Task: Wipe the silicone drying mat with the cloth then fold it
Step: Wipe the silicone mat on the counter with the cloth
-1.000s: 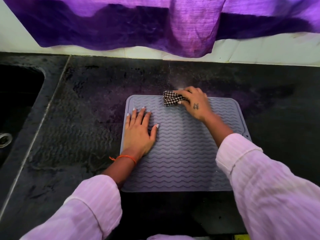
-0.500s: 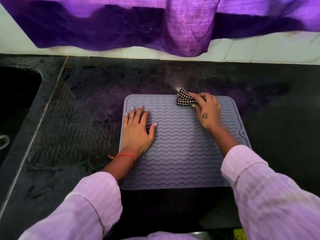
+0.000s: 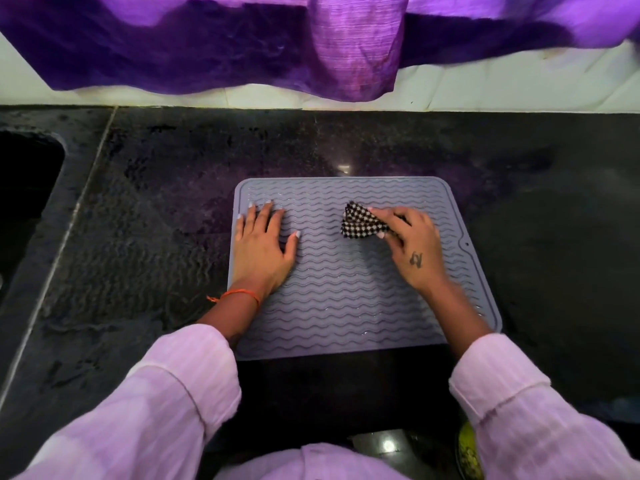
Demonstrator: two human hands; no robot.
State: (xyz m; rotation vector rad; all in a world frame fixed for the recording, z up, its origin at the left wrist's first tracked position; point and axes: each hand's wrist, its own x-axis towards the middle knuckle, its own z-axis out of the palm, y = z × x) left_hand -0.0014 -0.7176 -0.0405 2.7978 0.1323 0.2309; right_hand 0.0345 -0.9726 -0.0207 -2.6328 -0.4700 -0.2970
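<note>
head view, right hand (image 3: 414, 251) fingers pinching checkered cloth (image 3: 362, 225) on mat (image 3: 346, 306), left hand (image 3: 265, 245) flat, fingers apart

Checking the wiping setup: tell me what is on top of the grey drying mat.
On the drying mat the left hand lies flat, and the right hand holds the checked cloth against it. The mat surface beneath both hands and the cloth is covered.

Purple curtain (image 3: 242, 46) overhangs black counter (image 3: 156, 202) (sink (image 3: 24, 202) left).
</note>
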